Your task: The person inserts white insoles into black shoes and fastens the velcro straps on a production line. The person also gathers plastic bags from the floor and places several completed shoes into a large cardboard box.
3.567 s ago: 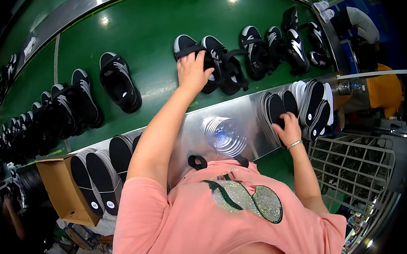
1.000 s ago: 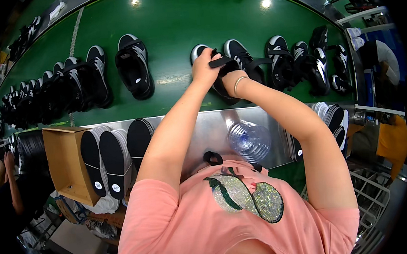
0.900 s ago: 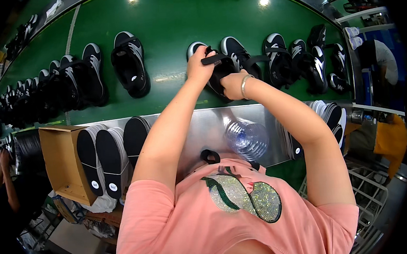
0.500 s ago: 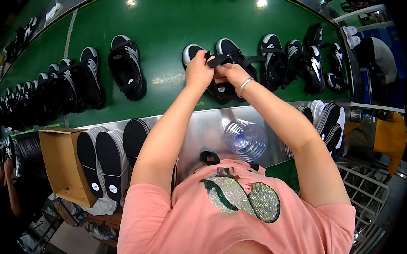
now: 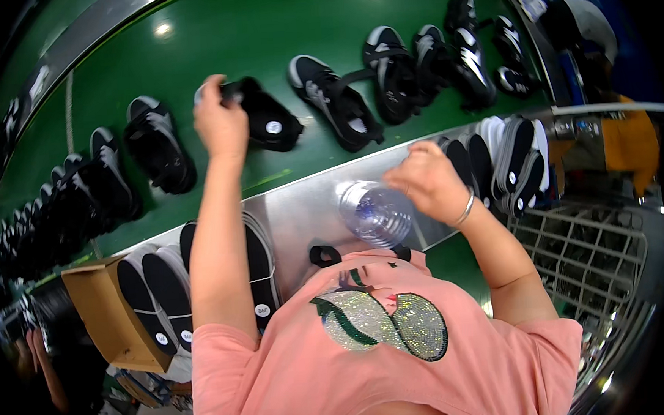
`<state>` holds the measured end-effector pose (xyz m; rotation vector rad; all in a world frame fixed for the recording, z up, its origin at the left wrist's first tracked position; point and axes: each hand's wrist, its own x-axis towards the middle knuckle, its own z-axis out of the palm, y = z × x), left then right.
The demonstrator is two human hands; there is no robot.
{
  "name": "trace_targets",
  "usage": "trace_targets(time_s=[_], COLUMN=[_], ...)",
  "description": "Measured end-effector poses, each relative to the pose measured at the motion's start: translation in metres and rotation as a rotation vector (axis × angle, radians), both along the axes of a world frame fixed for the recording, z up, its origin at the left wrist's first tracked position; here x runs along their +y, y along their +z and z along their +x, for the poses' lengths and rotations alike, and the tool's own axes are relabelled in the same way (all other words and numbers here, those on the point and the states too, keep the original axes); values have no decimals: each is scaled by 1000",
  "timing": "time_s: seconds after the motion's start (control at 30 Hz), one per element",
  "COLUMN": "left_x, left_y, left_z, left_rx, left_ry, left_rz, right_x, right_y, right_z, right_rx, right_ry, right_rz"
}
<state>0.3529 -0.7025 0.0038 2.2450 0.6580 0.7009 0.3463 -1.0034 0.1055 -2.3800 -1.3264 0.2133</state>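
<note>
My left hand (image 5: 222,123) is closed around the front part of a black sneaker (image 5: 272,120) on the green work surface. The sneaker's toe is mostly hidden behind my fingers, while its open collar and a round white label inside show. My right hand (image 5: 431,185) is drawn back near the surface's front edge, fingers bent together; whether anything is between them is hidden. Just left of it stands a clear ribbed plastic container (image 5: 376,214). Another black and grey sneaker (image 5: 333,101) lies right of the held one, its strap hanging out to the side.
A row of sneakers (image 5: 105,172) runs off to the left, with several more (image 5: 392,74) at the right. Bundled black insoles (image 5: 166,294) stand by an open cardboard box (image 5: 114,316); further insoles (image 5: 515,158) lie at right. A wire rack (image 5: 578,261) is beside me.
My hands were together at a sneaker's strap; now they are apart. The left has moved left onto the sneaker, and the right has come back toward me. The view has shifted.
</note>
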Motion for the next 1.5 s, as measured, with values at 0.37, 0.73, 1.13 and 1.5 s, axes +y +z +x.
trace_targets(time_s=[0.37, 0.73, 1.13, 1.5], left_x=[-121, -118, -112, -77], left_y=[5, 2, -2, -20], left_z=[29, 38, 46, 78], left_rx=[184, 278, 162, 396], left_ry=[-510, -468, -469, -663], left_rz=[127, 228, -129, -682], right_x=[-93, -197, -193, -104], right_y=[-23, -100, -77, -30], right_z=[2, 24, 18, 48], right_rx=[42, -48, -182, -114], right_ry=[-689, -1091, -1167, -731], right_rz=[100, -492, -481, 148])
